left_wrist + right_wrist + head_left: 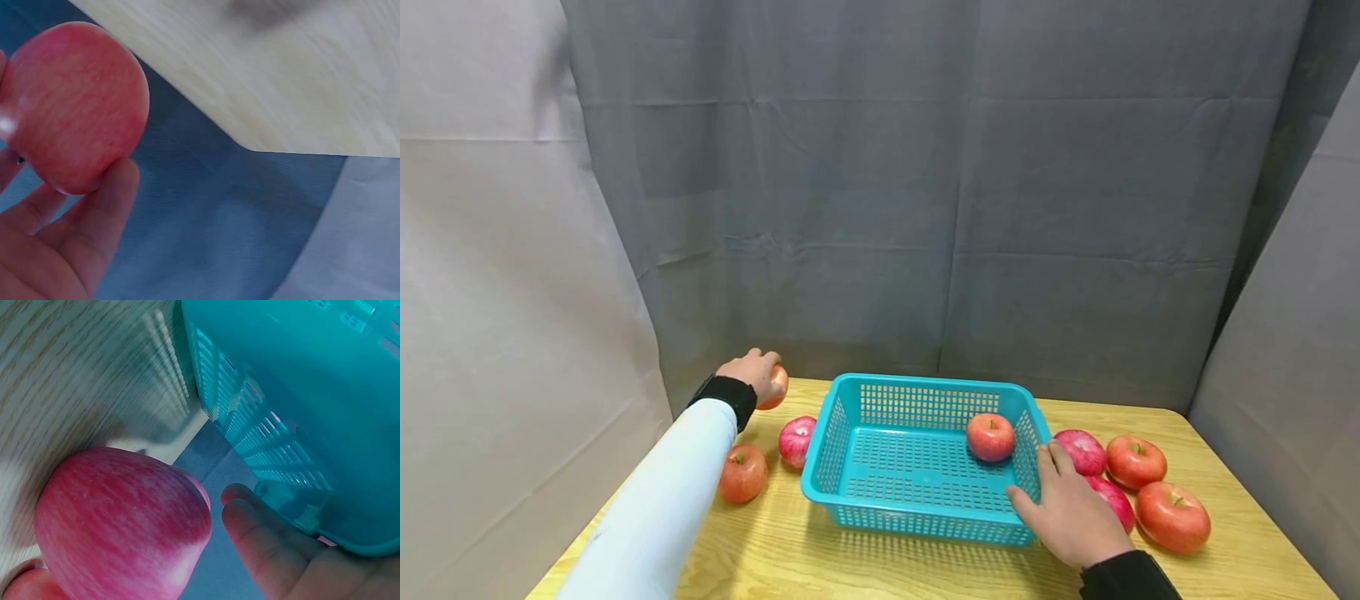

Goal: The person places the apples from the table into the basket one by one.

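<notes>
My left hand (752,372) is over the table's far left, gripping a red apple (775,388). In the left wrist view the fingers (112,194) curve around that apple (78,106), held off the tabletop. A turquoise perforated basket (925,531) sits mid-table with one red apple (990,437) inside, toward its right end. My right hand (1071,512) rests at the basket's right rim, fingers fairly straight and thumb spread toward the inside. In the right wrist view its fingers (262,544) lie beside the basket wall (250,412), near a pinkish-red apple (125,525) on the table.
Left of the basket lie a red apple (742,473) and a pinker apple (796,441). Several apples cluster on the right, among them a large red one (1172,517). Grey cloth (925,208) hangs behind the wooden table (790,554), with paler cloth at both sides.
</notes>
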`<state>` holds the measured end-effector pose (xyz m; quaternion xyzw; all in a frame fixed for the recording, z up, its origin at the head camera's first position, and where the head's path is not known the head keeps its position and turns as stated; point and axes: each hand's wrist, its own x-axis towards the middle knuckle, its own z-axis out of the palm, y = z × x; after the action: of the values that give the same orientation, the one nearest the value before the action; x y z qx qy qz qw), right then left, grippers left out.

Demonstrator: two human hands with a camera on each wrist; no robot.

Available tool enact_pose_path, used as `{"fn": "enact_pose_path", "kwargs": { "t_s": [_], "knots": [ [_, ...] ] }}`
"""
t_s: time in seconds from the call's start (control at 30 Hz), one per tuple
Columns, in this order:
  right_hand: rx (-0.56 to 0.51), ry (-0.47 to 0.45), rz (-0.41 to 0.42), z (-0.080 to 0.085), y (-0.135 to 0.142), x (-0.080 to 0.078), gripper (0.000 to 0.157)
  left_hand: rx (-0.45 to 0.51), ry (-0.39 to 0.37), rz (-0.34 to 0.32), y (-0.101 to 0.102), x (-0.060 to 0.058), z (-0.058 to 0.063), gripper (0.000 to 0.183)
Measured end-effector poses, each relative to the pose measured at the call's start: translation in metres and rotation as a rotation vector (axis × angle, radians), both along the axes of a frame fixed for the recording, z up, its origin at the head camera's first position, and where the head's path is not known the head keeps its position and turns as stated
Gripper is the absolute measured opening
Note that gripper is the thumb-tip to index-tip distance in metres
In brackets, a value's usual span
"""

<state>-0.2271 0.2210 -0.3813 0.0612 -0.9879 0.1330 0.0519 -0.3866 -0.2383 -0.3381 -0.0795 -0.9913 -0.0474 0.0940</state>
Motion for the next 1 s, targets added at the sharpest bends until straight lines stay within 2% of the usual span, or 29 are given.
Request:
{"fn": "enact_pose_path", "kwargs": {
  "t_s": [0.1, 0.23, 0.4, 0.53, 0.63, 0.83, 1.0],
  "knots": [
    [-0.004, 0.004, 0.005, -0.001, 0.000, 0.000, 0.103, -0.010, 0.030, -0.024, 0.009, -0.007, 0.004, 0.045],
    [-0.014, 0.014, 0.013, -0.004, -0.001, 0.001, 0.103, -0.011, 0.038, -0.053, 0.025, -0.008, 0.014, 0.046],
    [-0.008, 0.019, 0.008, -0.003, -0.003, -0.001, 0.101, -0.015, 0.021, -0.069, 0.049, -0.002, 0.030, 0.052],
    [-0.009, 0.020, 0.006, -0.003, -0.006, -0.001, 0.100, -0.023, 0.021, -0.092, 0.064, -0.003, 0.032, 0.055],
    [-0.011, 0.018, -0.001, -0.003, -0.008, 0.000, 0.100, -0.022, 0.033, -0.116, 0.077, 0.000, 0.038, 0.054],
    [-0.001, 0.019, -0.014, -0.003, -0.007, 0.000, 0.100, -0.038, 0.067, -0.194, 0.108, 0.006, 0.048, 0.050],
    [-0.014, 0.007, -0.019, -0.004, -0.009, 0.000, 0.100, -0.038, 0.044, -0.250, 0.131, 0.013, 0.050, 0.049]
  ]
}}
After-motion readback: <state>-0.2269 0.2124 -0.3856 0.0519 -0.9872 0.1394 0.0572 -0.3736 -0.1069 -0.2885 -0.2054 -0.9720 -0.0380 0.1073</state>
